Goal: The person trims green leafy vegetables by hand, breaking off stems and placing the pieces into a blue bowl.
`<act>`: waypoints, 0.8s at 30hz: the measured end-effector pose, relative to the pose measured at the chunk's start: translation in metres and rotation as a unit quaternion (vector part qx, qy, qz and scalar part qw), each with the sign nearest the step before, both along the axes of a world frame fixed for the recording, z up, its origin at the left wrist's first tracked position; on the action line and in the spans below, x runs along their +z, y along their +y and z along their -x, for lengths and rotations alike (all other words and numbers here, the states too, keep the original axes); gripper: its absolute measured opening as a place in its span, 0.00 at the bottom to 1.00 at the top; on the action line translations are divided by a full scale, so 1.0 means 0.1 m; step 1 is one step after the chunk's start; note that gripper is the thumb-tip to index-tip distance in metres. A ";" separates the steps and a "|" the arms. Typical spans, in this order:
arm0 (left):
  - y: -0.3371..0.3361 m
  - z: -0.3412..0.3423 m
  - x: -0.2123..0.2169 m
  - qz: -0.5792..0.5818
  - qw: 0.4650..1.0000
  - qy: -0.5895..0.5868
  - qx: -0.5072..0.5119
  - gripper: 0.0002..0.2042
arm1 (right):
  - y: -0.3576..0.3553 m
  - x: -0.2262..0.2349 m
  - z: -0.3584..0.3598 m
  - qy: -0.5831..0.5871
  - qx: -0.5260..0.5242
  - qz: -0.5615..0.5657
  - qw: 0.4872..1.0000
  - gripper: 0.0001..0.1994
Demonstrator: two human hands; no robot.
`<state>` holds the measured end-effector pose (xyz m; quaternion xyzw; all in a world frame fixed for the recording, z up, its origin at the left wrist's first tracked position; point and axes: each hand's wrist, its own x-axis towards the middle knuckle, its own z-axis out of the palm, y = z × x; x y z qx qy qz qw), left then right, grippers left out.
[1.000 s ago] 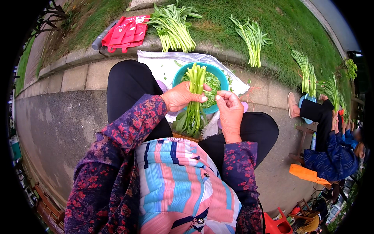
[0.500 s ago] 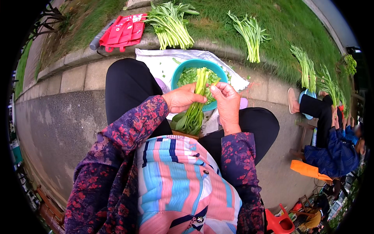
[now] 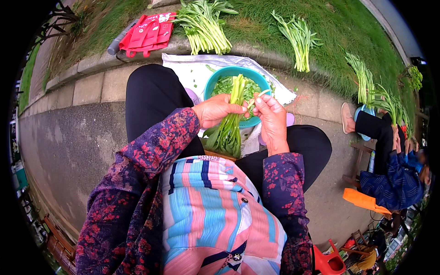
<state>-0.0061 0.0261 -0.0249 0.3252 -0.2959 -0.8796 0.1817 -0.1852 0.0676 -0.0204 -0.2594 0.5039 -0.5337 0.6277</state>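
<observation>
1. My left hand (image 3: 217, 111) is closed round the green stalk bundle (image 3: 231, 119) at mid-length — long axis runs away from me, tips over the teal bowl (image 3: 215, 82).
2. My right hand (image 3: 270, 114), just beside the stalks, pinches one thin stem — nearer the tips.

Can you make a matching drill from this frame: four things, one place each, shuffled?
Things:
1. teal bowl
2. red bag
3. bunch of green stalks
4. orange stool

Places:
A. on the grass at upper left
B. on the white sheet, between the knees
C. gripped by the left hand, the right hand picking at its top
D. on the pavement at right, beside a seated person

Pairs: 1-B, 2-A, 3-C, 4-D
</observation>
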 end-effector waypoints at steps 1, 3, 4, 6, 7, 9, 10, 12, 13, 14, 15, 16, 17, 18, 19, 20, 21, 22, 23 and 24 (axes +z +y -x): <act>0.00 0.00 -0.01 0.008 1.000 -0.006 -0.002 0.11 | 0.00 0.01 0.00 -0.002 0.002 0.001 1.000 0.11; 0.00 0.03 0.08 0.009 1.000 -0.022 0.004 0.10 | 0.01 0.02 0.00 -0.004 0.003 0.000 1.000 0.11; 0.00 0.04 0.10 0.009 0.999 -0.030 0.006 0.10 | 0.00 0.03 0.00 -0.003 0.004 -0.001 1.000 0.11; 0.00 0.04 0.10 0.014 0.999 -0.031 0.021 0.10 | 0.00 0.06 -0.01 0.005 0.005 0.005 1.000 0.11; 0.01 0.04 0.09 0.016 0.999 -0.032 0.028 0.09 | 0.00 0.06 -0.01 0.014 0.005 0.011 1.000 0.10; 0.01 0.04 0.10 0.020 0.997 -0.055 0.052 0.09 | -0.02 0.11 -0.01 0.050 -0.010 0.024 0.998 0.10; 0.01 0.03 0.11 0.022 0.996 -0.066 0.064 0.09 | -0.02 0.15 0.00 0.078 -0.024 0.030 0.996 0.09; -0.02 0.03 0.12 0.056 0.994 -0.079 0.058 0.09 | -0.03 0.17 0.07 0.156 -0.050 0.060 0.985 0.08; -0.04 0.02 0.12 0.072 0.992 -0.085 0.055 0.08 | -0.05 0.17 0.12 0.205 -0.061 0.083 0.973 0.08; -0.05 0.01 0.14 0.080 0.991 -0.091 0.052 0.08 | -0.05 0.17 0.16 0.253 -0.071 0.104 0.959 0.07; -0.06 -0.01 0.16 0.088 0.990 -0.097 0.048 0.08 | -0.05 0.17 0.19 0.283 -0.068 0.121 0.949 0.07; -0.07 -0.02 0.17 0.096 0.989 -0.104 0.044 0.07 | -0.05 0.17 0.21 0.313 -0.065 0.138 0.937 0.06; -0.07 -0.03 0.17 0.115 0.987 -0.099 0.046 0.07 | -0.05 0.16 0.23 0.342 -0.061 0.155 0.925 0.06; -0.07 -0.04 0.18 0.119 0.987 -0.104 0.039 0.07 | -0.05 0.16 0.23 0.371 -0.058 0.171 0.911 0.05; -0.08 -0.05 0.20 0.124 0.986 -0.110 0.033 0.06 | -0.04 0.18 0.23 0.390 -0.048 0.180 0.902 0.06; -0.09 -0.06 0.22 0.128 0.985 -0.115 0.028 0.06 | -0.04 0.23 0.22 0.408 -0.038 0.189 0.892 0.06; -0.09 -0.07 0.21 0.130 0.984 -0.116 0.026 0.06 | -0.03 0.26 0.20 0.426 -0.028 0.198 0.882 0.06; -0.10 -0.09 0.19 0.133 0.984 -0.116 0.024 0.06 | -0.04 0.27 0.19 0.433 -0.032 0.218 0.874 0.06; -0.10 -0.10 0.18 0.135 0.984 -0.116 0.022 0.06 | -0.04 0.27 0.18 0.440 -0.036 0.237 0.866 0.05; -0.11 -0.11 0.19 0.136 0.983 -0.119 0.017 0.06 | -0.04 0.27 0.17 0.446 -0.040 0.256 0.857 0.05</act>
